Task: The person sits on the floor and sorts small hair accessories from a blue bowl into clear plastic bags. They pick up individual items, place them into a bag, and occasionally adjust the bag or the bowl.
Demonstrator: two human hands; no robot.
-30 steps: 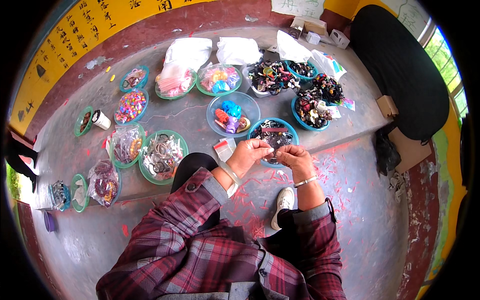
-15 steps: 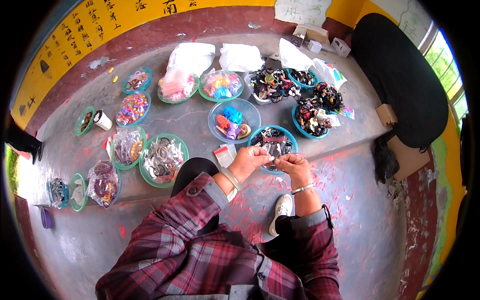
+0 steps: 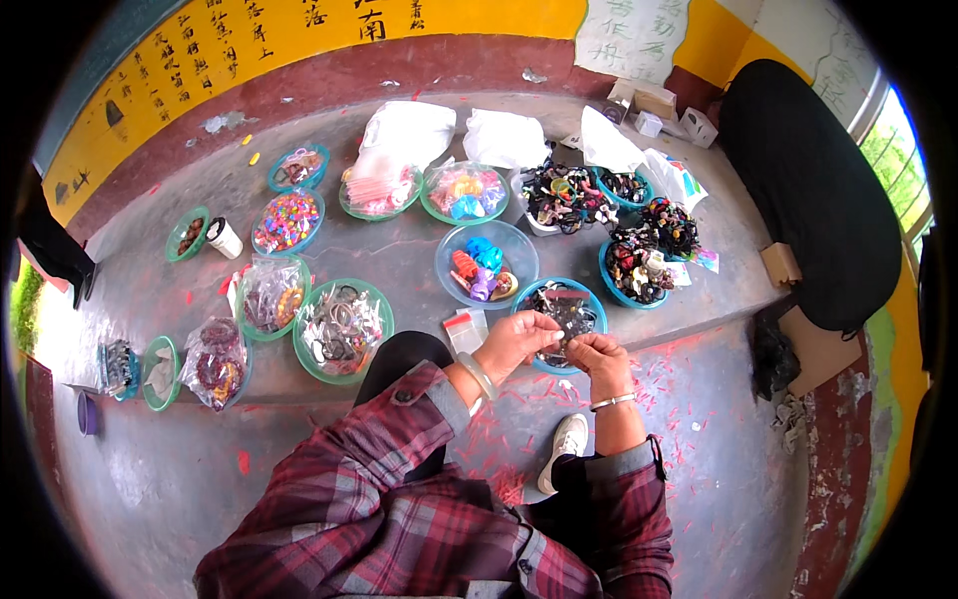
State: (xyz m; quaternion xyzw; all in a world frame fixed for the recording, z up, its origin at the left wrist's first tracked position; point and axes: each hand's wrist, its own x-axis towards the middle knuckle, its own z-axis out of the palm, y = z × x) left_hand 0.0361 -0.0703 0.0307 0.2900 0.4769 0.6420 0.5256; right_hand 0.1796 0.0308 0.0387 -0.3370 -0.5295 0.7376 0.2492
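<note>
My left hand [image 3: 509,344] and my right hand [image 3: 607,367] are close together, with thumb and fingers of each pinched. Between their fingertips is a small clear zip bag [image 3: 574,314] with a reddish strip along its far edge. Dark pieces show through or behind the plastic; whether they are inside it I cannot tell. Under my hands stands a blue basin [image 3: 605,321] of dark small items, partly covered by my fingers. Beside my left wrist lie clear zip bags [image 3: 465,329] with a red edge.
A clear bluish bowl [image 3: 446,272] of colourful hair ties stands beyond my hands. Left of them is a green basin [image 3: 302,351] of mixed bands. More basins, white bags [image 3: 504,140] and a blue basin [image 3: 609,283] of dark accessories stand on the raised ledge. Red scraps litter the floor.
The view has shifted, so the scene sits lower and farther right. My fingertips have parted slightly, and more of the clear bag shows between them.
</note>
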